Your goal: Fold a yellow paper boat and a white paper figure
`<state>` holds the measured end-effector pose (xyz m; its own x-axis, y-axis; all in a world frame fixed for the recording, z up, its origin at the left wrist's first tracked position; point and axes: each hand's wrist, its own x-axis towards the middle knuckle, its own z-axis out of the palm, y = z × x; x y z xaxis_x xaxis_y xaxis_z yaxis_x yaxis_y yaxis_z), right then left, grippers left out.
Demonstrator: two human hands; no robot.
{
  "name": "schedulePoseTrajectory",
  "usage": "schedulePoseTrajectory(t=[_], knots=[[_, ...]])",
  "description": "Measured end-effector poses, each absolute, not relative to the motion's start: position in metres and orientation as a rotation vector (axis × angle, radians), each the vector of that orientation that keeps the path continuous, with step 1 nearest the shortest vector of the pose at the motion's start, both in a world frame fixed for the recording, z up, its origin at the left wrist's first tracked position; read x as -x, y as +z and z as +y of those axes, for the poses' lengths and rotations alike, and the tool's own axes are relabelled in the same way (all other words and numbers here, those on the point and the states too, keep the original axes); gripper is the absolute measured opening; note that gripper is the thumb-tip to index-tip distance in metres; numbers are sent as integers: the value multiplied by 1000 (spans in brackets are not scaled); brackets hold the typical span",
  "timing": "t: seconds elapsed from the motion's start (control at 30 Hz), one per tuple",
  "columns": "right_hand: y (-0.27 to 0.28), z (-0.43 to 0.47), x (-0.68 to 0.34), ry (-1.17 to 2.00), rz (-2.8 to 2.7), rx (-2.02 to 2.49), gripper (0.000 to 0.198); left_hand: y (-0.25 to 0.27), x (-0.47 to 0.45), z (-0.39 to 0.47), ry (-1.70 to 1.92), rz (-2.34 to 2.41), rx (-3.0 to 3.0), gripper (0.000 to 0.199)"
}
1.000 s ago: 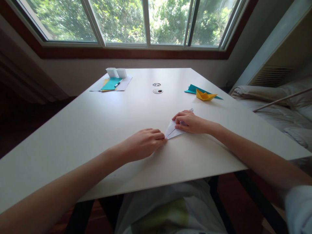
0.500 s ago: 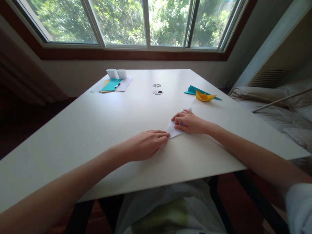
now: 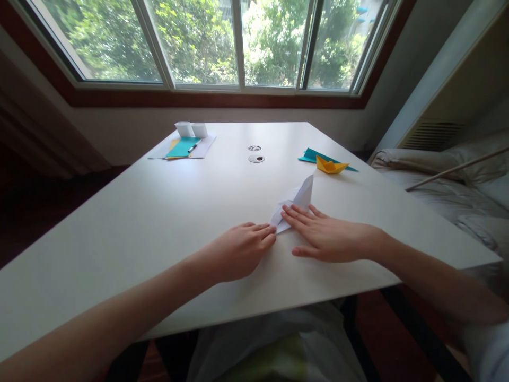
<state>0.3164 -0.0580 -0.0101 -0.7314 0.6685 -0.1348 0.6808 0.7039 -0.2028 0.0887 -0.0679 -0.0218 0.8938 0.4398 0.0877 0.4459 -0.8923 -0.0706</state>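
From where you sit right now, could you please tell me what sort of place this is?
Probably a room in a home, though I cannot be sure: a white table stands before a wide window with trees outside, and what looks like a padded sofa sits on the right.

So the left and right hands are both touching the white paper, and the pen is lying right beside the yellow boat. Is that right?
Not quite: the pen lies at the edge of the teal sheet, far left, as the head view shows. The left hand and right hand do both touch the white paper.
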Motion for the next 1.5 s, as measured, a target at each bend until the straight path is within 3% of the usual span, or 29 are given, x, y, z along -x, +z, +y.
schedulePoseTrajectory(t=[0.2,0.53,0.77,1.07,1.5], knots=[[-20,-60,-313,-556,2688,-1126,89,-23,-86,-65,-145,-667,3011,24],[-26,-40,-316,-681,2789,-928,84,-13,-88,-69,-44,-681,2950,13],[-14,-28,-310,-830,2992,-768,47,-20,-85,-61,-172,-748,2934,21],[-30,10,-328,-477,3259,-1152,29,-33,-92,-50,-332,-745,3048,17],[-36,0,-316,-222,3091,-1456,34,-39,-96,-50,-357,-722,3119,30]])
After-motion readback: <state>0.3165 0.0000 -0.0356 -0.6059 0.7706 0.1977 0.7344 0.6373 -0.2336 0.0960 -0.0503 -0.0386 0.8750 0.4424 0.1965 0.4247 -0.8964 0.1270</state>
